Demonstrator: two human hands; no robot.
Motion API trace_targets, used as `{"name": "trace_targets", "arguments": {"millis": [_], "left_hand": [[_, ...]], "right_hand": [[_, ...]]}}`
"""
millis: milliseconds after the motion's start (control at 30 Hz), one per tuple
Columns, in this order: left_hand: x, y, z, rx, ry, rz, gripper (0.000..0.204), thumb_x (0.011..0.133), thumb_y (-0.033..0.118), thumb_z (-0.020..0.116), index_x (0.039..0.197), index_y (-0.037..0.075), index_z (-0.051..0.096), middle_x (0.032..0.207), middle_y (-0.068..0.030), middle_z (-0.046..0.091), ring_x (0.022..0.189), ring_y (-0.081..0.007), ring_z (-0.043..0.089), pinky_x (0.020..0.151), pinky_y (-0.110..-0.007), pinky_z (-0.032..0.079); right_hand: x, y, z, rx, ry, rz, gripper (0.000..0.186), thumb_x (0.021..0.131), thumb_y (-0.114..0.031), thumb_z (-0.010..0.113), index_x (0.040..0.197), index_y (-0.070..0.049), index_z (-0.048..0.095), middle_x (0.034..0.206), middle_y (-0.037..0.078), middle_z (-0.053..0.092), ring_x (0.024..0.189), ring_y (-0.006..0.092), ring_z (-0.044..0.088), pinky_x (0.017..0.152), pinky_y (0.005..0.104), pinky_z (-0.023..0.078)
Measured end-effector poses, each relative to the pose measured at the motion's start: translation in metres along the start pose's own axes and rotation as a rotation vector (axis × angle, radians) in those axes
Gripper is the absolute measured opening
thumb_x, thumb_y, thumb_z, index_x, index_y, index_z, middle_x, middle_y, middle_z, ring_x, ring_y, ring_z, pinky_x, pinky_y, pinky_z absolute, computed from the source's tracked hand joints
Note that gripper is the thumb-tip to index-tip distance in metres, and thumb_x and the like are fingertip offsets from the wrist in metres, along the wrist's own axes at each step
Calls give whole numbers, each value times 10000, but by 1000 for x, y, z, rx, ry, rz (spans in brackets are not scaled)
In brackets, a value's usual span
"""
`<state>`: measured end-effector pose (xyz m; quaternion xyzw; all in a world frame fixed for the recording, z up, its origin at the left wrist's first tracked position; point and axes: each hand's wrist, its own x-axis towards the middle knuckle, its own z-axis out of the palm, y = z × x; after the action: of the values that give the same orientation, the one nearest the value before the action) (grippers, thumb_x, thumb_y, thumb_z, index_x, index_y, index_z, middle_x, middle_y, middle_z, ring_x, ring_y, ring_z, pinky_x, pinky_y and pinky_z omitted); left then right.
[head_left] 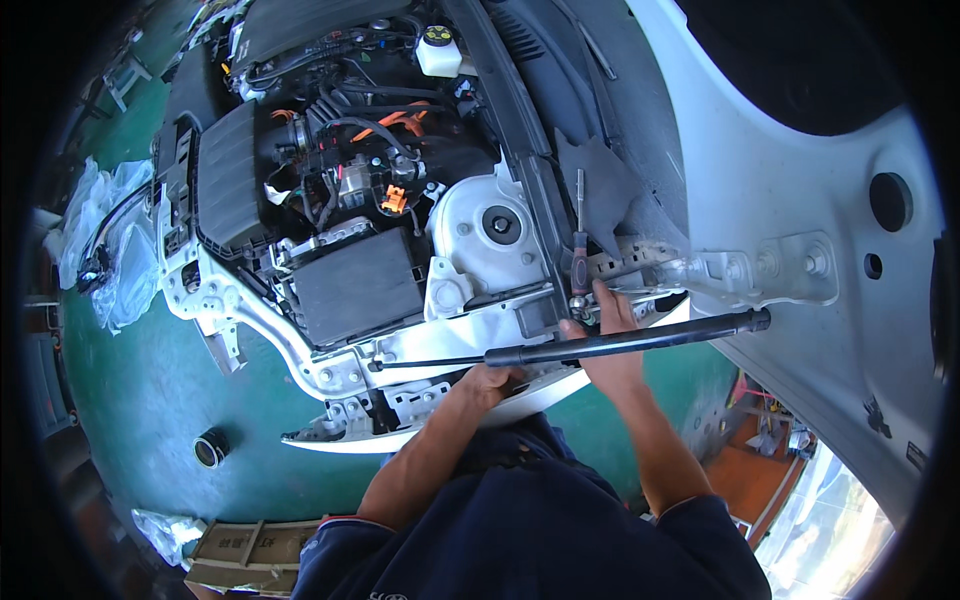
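Note:
My left hand reaches into the gap between the white fender and the car body, just below a black gas strut. Its fingers are curled and mostly hidden. My right hand is behind the same strut, near the metal hood hinge. Thumb and fingers close around a small shiny metal piece, whose kind I cannot make out. Right beside those fingertips lies a hand tool with a grey and red handle, its thin metal shaft pointing away from me.
The raised hood spans the right side. Ahead lies the engine bay, with a black box cover, silver strut tower and orange connector. Plastic sheeting, a round black part and a cardboard box rest at left.

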<state>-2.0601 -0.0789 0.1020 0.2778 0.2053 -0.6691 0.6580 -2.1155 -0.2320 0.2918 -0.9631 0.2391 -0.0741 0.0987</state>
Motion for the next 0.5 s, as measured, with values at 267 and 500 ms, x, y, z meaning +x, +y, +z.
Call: {"name": "trace_targets", "arguments": {"millis": [267,500], "left_hand": [[-16,12,21,91,45,-53,517,909,-198,557,1400,-41,593,1348,-244,668,1191,-401,689,1007,-509,587],[-13,12,16,47,-20,-65,516,917,-187,542,1407,-37,600,1353,-229,687,1192,-374,699,1034,-507,575]], "right_hand": [[29,-6,37,38,53,153,709,918,-359,797,1409,91,554,1128,321,710,1049,476,713,938,523,558],[19,-12,0,120,308,164,402,935,-193,761,1271,20,698,1064,253,750,967,440,736,881,500,575]]}}
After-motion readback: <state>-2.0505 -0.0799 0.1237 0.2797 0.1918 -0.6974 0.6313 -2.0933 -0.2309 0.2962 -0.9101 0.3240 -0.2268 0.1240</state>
